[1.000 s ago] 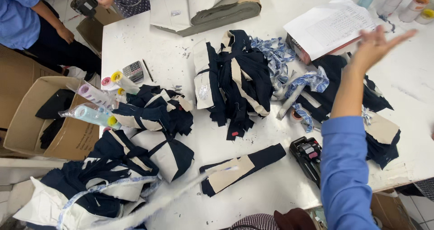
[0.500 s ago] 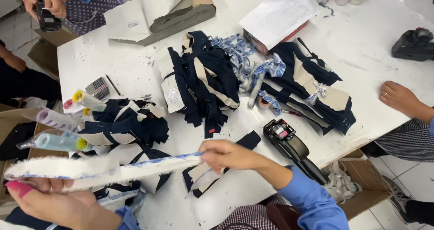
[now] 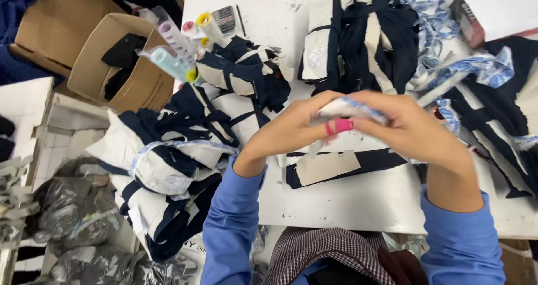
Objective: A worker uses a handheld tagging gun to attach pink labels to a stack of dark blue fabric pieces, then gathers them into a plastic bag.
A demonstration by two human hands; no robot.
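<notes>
My left hand (image 3: 291, 131) and my right hand (image 3: 412, 128) meet above the white table (image 3: 364, 198), both closed on a bunched white strip with blue print (image 3: 350, 108). The strip is folded small between my fingers. A pink-covered fingertip (image 3: 338, 126) presses under it. Directly below my hands lies a navy and cream fabric piece (image 3: 336, 166). Both sleeves are blue.
Piles of navy and cream fabric pieces (image 3: 358, 38) cover the table, and a bundle (image 3: 168, 161) hangs off its left edge. Blue-printed strips (image 3: 465, 72) lie at the right. Thread cones in bags (image 3: 174, 49), a calculator (image 3: 225, 18) and cardboard boxes (image 3: 120, 66) stand at the left.
The long strip that was stretched between my spread hands is now gathered into a small bunch. My hands have come together over the table. The view has shifted left and closer.
</notes>
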